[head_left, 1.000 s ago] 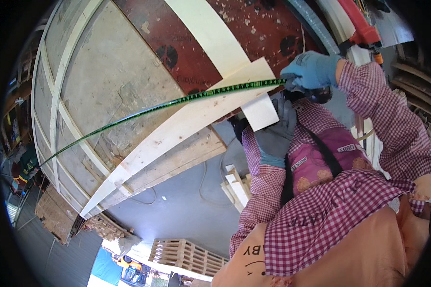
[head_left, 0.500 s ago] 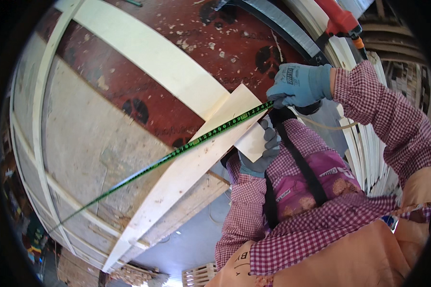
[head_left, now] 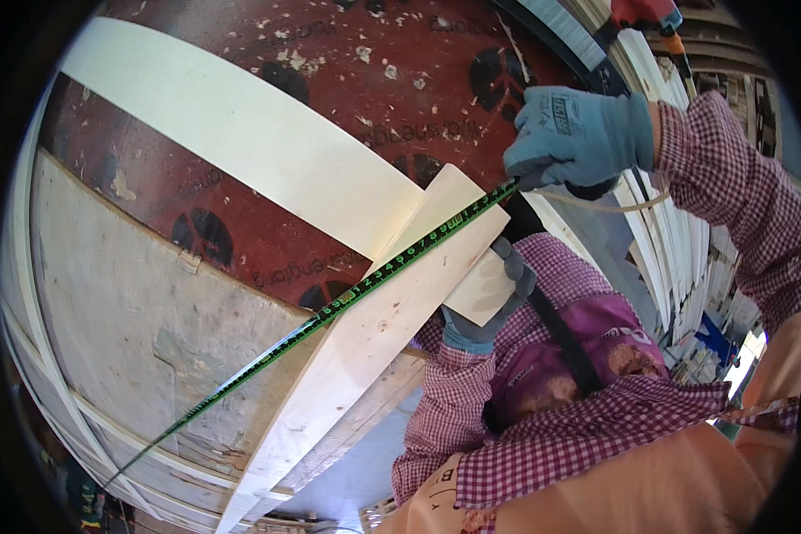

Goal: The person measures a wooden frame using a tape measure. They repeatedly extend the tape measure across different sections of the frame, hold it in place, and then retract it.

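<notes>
My right hand [head_left: 578,138], in a blue-grey work glove, is closed on the upper right end of a tape measure [head_left: 392,267]. The green and black blade runs taut and diagonal across the wooden frame toward the far lower left. Beneath it, a long pale board [head_left: 329,409] meets a wide white crosspiece [head_left: 240,133] at an angle. My left hand [head_left: 512,289], gloved too, is closed around a short wooden block [head_left: 480,287] at the long board's near end. Part of that hand is hidden behind the block.
Dark red sheeting [head_left: 400,80] with black prints and pale flecks covers the far table surface. A worn plywood panel [head_left: 169,329] lies to the left. At the upper right are a red tool [head_left: 645,13], a hose [head_left: 610,207] and stacked white strips [head_left: 676,267].
The view has shifted nearer the frame. My right hand has risen a little and moved right with the tape end. My left hand keeps its hold on the block.
</notes>
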{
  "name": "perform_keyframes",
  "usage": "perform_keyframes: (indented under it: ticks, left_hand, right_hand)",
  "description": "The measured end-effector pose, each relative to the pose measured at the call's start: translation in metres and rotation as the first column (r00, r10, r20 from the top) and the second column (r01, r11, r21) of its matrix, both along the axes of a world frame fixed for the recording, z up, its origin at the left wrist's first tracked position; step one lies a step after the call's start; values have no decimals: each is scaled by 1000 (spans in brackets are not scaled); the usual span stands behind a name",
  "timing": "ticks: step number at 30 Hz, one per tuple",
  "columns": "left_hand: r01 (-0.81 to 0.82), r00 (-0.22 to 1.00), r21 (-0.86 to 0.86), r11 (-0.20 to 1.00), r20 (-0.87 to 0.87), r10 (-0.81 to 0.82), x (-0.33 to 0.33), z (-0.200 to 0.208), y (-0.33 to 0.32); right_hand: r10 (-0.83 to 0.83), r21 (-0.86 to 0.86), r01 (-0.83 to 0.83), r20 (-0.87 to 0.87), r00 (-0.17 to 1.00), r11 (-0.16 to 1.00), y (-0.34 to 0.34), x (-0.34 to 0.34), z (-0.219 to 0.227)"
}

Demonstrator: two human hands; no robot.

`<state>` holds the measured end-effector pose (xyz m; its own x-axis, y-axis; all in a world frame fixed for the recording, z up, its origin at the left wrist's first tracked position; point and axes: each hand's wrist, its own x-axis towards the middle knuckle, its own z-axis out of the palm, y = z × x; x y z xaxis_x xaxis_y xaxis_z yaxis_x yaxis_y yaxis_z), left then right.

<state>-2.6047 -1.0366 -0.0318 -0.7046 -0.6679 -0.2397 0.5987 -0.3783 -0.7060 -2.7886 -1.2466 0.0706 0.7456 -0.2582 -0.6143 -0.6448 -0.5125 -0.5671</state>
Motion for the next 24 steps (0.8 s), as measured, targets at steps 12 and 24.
perform_keyframes:
  ticks: [12, 24]
  left_hand:
    - [-281, 928, 65, 958, 271, 254, 10, 14, 24]
    - [64, -994, 551, 832, 109, 5, -54, 5, -2]
  right_hand:
    - [61, -119, -55, 43, 997, 991, 23, 18, -18]
    - [-5, 88, 18, -146, 989, 996, 12, 41, 18]
